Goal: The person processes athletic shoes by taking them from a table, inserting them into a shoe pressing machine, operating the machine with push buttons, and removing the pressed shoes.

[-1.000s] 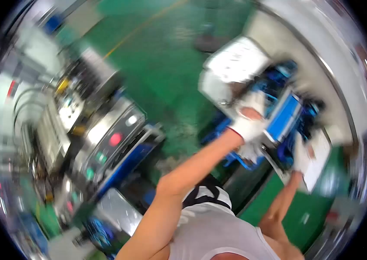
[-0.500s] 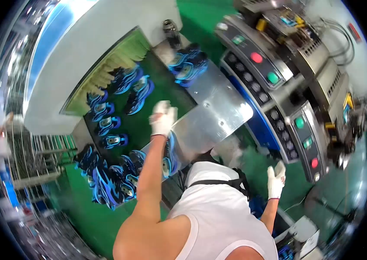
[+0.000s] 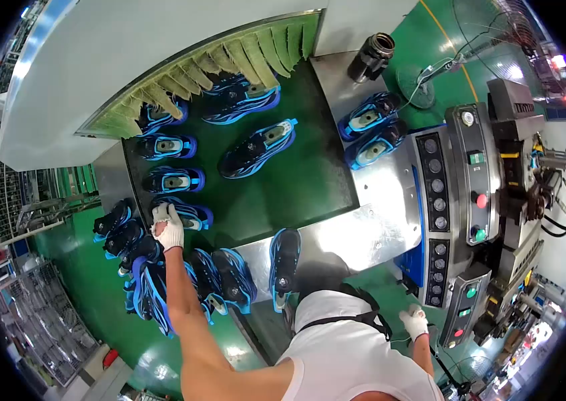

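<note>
standing open, a flask [image 3: 366,63] sits beyond left hand [image 3: 168,228] and shoe [image 3: 193,214].

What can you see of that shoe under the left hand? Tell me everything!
The sports shoe has a dark upper, which looks like fabric, with bright blue lines along it, blue around the heel and a pale inside at its opening. It sits sole down near the edge of the green belt, heel toward the picture's right. The gloved left hand covers its front; whether it grips is unclear.
</note>
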`<state>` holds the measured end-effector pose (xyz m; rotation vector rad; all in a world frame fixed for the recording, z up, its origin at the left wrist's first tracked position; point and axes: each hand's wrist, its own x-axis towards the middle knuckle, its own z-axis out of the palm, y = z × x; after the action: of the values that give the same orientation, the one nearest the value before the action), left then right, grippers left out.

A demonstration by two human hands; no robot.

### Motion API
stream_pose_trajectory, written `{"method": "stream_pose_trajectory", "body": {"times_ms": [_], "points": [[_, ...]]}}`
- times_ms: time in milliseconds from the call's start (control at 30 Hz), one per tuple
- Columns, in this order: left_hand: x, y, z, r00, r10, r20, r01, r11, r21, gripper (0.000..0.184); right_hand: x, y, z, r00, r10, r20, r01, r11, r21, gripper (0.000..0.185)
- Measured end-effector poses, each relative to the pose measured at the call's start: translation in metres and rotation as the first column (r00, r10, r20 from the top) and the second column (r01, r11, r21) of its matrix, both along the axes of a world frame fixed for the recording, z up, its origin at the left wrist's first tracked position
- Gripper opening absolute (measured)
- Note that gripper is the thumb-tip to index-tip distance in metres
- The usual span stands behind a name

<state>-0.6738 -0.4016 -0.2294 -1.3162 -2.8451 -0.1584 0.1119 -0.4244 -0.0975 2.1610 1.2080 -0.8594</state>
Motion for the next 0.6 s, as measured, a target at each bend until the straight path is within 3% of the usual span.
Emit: {"method": "stream_pose_trajectory", "body": {"times_ms": [33, 67, 100, 133, 167, 233, 267, 300, 367, 400, 433, 500, 533, 567, 600], "points": [[-0.007, -0.003, -0.009, 1.000, 0.002, -0.001, -0.002, 1.000, -0.007, 0.021, 0.008, 0.011, -0.016, 0.971, 0.239, 0.018, -0.239, 0.970, 0.032, 0.066], [-0.017, -0.009, -0.016, 0.996, -0.080, -0.026, 0.081, 0.996, 0.033, 0.020, 0.023, 0.027, -0.029, 0.784, 0.612, -0.101, -0.609, 0.790, 0.062, 0.059], [-0.021, -0.012, -0.019, 0.985, -0.164, -0.053, 0.167, 0.983, 0.075, 0.019, 0.032, 0.035, -0.063, 0.797, 0.603, -0.020, -0.595, 0.791, 0.144, 0.054], [-0.013, -0.007, -0.014, 0.985, -0.173, -0.005, 0.173, 0.982, 0.077, 0.019, -0.041, 0.082, -0.029, 0.930, 0.319, -0.183, -0.241, 0.904, 0.352, 0.054], [0.009, 0.004, 0.001, 0.977, -0.204, 0.060, 0.187, 0.957, 0.220, 0.014, -0.067, 0.109, -0.030, 0.914, 0.337, -0.223, -0.237, 0.894, 0.380, 0.054], [0.077, 0.030, 0.049, 0.951, -0.133, 0.280, 0.051, 0.958, 0.282, 0.015, -0.138, 0.154, -0.007, 0.839, 0.352, -0.415, -0.127, 0.869, 0.479, 0.055], [0.112, 0.045, 0.075, 0.931, -0.224, 0.288, 0.120, 0.933, 0.338, 0.017, -0.170, 0.169, 0.006, 0.810, 0.384, -0.443, -0.169, 0.877, 0.450, 0.059], [0.148, 0.055, 0.094, 0.906, -0.309, 0.288, 0.184, 0.902, 0.390, 0.020, -0.190, 0.172, -0.003, 0.681, 0.398, -0.614, -0.057, 0.866, 0.498, 0.064], [0.216, 0.076, 0.113, 0.830, -0.437, 0.346, 0.295, 0.871, 0.393, 0.023, -0.252, 0.184, 0.058, 0.553, 0.445, -0.704, -0.147, 0.884, 0.444, 0.078], [0.258, 0.092, 0.130, 0.772, -0.511, 0.379, 0.353, 0.840, 0.413, 0.023, -0.263, 0.176, 0.058, 0.530, 0.528, -0.664, -0.236, 0.844, 0.482, 0.081], [0.297, 0.106, 0.144, 0.726, -0.545, 0.420, 0.395, 0.830, 0.394, 0.022, -0.270, 0.168, 0.053, 0.484, 0.730, -0.483, -0.399, 0.675, 0.620, 0.072], [0.371, 0.128, 0.164, 0.475, -0.745, 0.468, 0.478, 0.665, 0.574, 0.019, -0.251, 0.149, -0.008, 0.543, 0.839, 0.034, -0.518, 0.304, 0.800, 0.056], [0.403, 0.137, 0.173, 0.400, -0.795, 0.455, 0.500, 0.606, 0.619, 0.019, -0.226, 0.160, 0.039, 0.577, 0.784, -0.229, -0.246, 0.435, 0.866, 0.045], [0.436, 0.143, 0.186, 0.306, -0.846, 0.437, 0.522, 0.533, 0.666, 0.020, -0.197, 0.155, 0.028, 0.667, 0.705, -0.241, -0.145, 0.440, 0.886, 0.040], [0.472, 0.152, 0.202, 0.200, -0.884, 0.422, 0.572, 0.455, 0.683, 0.020, -0.162, 0.153, 0.060, 0.694, 0.634, -0.342, -0.010, 0.483, 0.875, 0.042]]}}
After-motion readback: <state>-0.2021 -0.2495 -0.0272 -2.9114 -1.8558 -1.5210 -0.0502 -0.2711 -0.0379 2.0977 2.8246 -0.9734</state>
